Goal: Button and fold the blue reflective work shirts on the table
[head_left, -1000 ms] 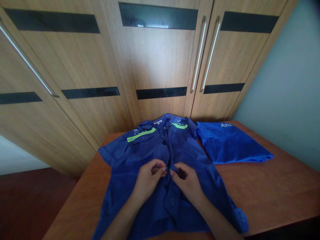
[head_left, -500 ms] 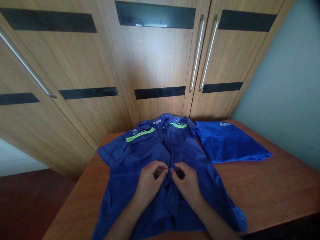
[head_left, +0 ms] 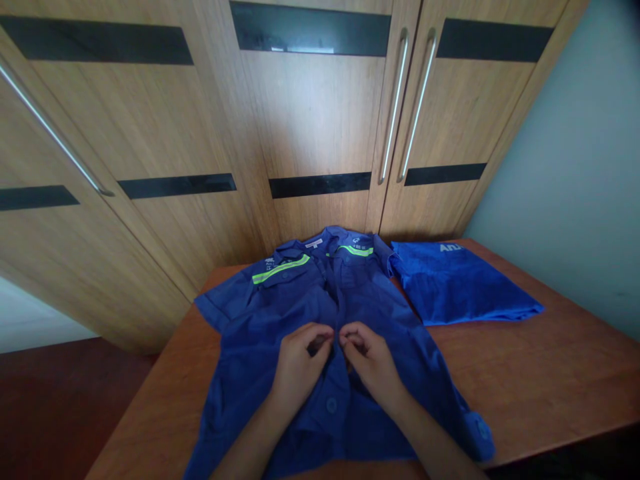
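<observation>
A dark blue work shirt (head_left: 280, 317) with yellow-green reflective strips lies front up, its collar toward the cabinet. Both hands meet at its front placket, around the middle. My left hand (head_left: 303, 353) pinches the placket edge between thumb and fingers. Close beside it, my right hand (head_left: 370, 357) pinches the opposite front edge. Whatever lies right between the fingertips is too small and covered to make out. Below the hands, a button (head_left: 331, 405) shows on the lower placket.
A folded bright blue garment (head_left: 460, 287) with white letters lies right of the shirt. Both rest on a reddish-brown wooden table (head_left: 540, 373). Behind stands a wooden cabinet (head_left: 310, 113) with black bands and long metal handles. A pale wall (head_left: 570, 173) rises at the right.
The lower placket has shifted left and now lies flatter, its button more visible. My right fingers have curled in closer to the left ones. The folded garment has not moved.
</observation>
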A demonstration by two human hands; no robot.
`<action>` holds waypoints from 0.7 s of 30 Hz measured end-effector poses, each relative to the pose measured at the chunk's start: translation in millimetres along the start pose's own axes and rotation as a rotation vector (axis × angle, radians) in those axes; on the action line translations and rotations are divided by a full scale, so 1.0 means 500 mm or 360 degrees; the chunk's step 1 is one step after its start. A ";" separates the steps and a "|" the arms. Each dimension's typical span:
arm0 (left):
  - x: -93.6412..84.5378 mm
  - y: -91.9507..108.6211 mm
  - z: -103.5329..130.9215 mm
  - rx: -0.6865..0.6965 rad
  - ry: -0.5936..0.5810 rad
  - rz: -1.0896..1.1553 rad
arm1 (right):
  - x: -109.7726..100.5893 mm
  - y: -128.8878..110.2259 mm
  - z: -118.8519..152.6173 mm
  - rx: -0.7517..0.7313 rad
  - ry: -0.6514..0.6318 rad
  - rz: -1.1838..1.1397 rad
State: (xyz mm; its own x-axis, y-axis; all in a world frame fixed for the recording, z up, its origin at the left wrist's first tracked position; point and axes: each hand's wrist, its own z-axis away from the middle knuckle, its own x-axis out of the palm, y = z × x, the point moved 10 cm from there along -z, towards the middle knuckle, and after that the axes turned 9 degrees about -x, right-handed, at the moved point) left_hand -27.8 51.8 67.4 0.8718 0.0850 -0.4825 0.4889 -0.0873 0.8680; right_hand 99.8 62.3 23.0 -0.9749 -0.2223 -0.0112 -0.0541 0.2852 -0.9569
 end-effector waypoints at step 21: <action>0.033 -0.063 -0.007 -0.0495 -0.0184 0.0755 | -0.018 -0.023 0.001 -0.0027 0.0150 0.0108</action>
State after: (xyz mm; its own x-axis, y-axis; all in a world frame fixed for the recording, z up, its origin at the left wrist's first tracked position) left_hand -29.1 59.2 32.3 0.9996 -0.0027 -0.0266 0.0266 0.2077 0.9778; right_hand 109.2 60.4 33.9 -0.9924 -0.1136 -0.0475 0.0096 0.3128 -0.9498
